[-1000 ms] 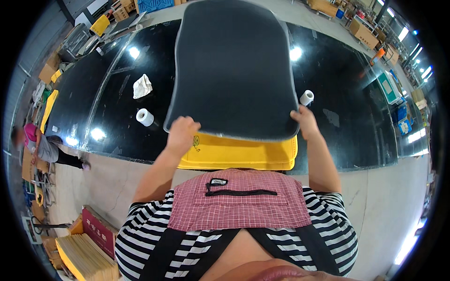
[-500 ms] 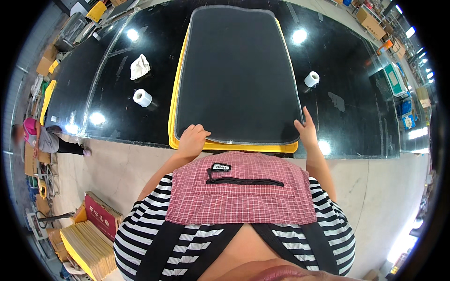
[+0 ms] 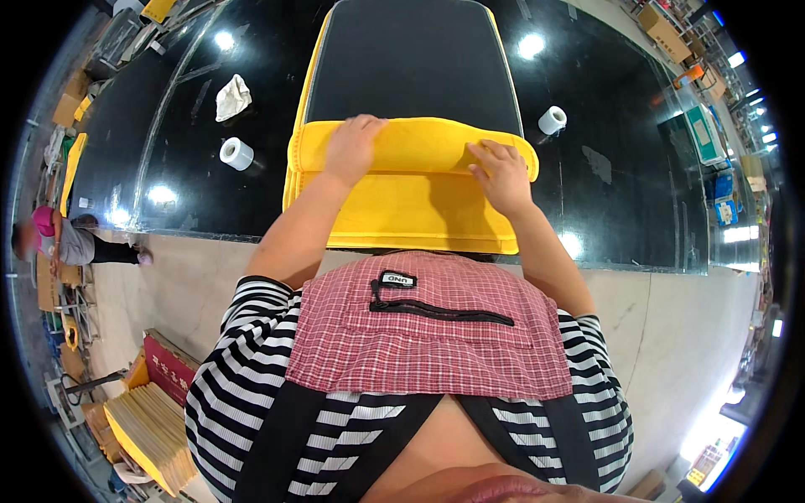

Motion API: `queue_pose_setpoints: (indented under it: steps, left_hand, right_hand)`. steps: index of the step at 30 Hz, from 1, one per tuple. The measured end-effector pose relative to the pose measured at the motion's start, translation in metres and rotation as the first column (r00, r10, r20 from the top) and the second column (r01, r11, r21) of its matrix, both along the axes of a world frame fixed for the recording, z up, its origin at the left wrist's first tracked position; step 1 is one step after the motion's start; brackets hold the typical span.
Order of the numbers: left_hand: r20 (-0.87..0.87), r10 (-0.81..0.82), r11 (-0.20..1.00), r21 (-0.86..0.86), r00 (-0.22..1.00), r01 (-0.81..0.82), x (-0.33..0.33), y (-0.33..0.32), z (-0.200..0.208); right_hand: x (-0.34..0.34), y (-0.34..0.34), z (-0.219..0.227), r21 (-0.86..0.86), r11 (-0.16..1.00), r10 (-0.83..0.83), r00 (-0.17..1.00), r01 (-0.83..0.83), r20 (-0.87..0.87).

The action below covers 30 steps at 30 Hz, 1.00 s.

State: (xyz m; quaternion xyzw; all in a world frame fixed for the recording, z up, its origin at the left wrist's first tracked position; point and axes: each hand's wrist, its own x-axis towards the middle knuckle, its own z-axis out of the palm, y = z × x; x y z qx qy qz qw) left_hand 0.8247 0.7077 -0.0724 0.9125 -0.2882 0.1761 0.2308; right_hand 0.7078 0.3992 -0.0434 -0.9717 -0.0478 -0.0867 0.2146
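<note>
- The big yellow mat (image 3: pixel 411 210) lay flat on the glossy black table (image 3: pixel 620 193), filling the upper middle of the frame, with its black face (image 3: pixel 411 71) turned up toward the top.
- Its near end was rolled back over itself, and that fold showed as a fat yellow tube (image 3: pixel 419 147) running left to right across the mat.
- The left hand (image 3: pixel 352 147) sat on top of the roll, left of centre, palm down, fingers slightly spread and pressed flat on the yellow cloth; it clamped nothing.
- The right hand (image 3: pixel 503 172) rested at the right part of the roll, fingertips bent onto its near edge. Whether they pinched the cloth or only pushed it, I cannot tell.
- So the roll lay directly under both sets of fingers, touching them, one hand toward each end. That looked like the way to keep a wide fold straight.
- Both forearms came up from the lower middle of the frame over a red checked apron (image 3: pixel 436 327) and a striped shirt (image 3: pixel 251 394).
- A white tape roll (image 3: pixel 236 153) stood left of the mat, well apart from the left hand, with a crumpled white rag (image 3: pixel 232 96) beyond it at upper left.
- A second white tape roll (image 3: pixel 552 120) stood just off the mat's right edge, near the right hand but not touching it.
- At lower left a stack of yellow sheets (image 3: pixel 151 427) lay on the floor, and another person (image 3: pixel 63 239) crouched at the far left edge.
</note>
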Motion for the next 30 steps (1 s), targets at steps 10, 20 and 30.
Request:
queue_pose_setpoints:
  steps: [10,20,30]
  left_hand:
    - [0.021,-0.103,0.983,0.158,0.994,0.099,-0.074,-0.01,-0.024]
    - [-0.043,-0.067,0.993,0.099,0.997,0.071,-0.13,0.001,-0.025]
    - [-0.003,-0.092,0.992,0.089,0.996,0.092,-0.143,0.009,-0.043]
  right_hand:
    - [-0.004,0.031,-0.016,-0.223,0.954,0.211,0.977,-0.201,0.019]
    - [-0.05,0.039,-0.049,-0.069,0.978,0.208,0.96,-0.199,0.189]
    - [-0.066,0.037,-0.055,-0.016,0.965,0.261,0.945,-0.263,0.197]
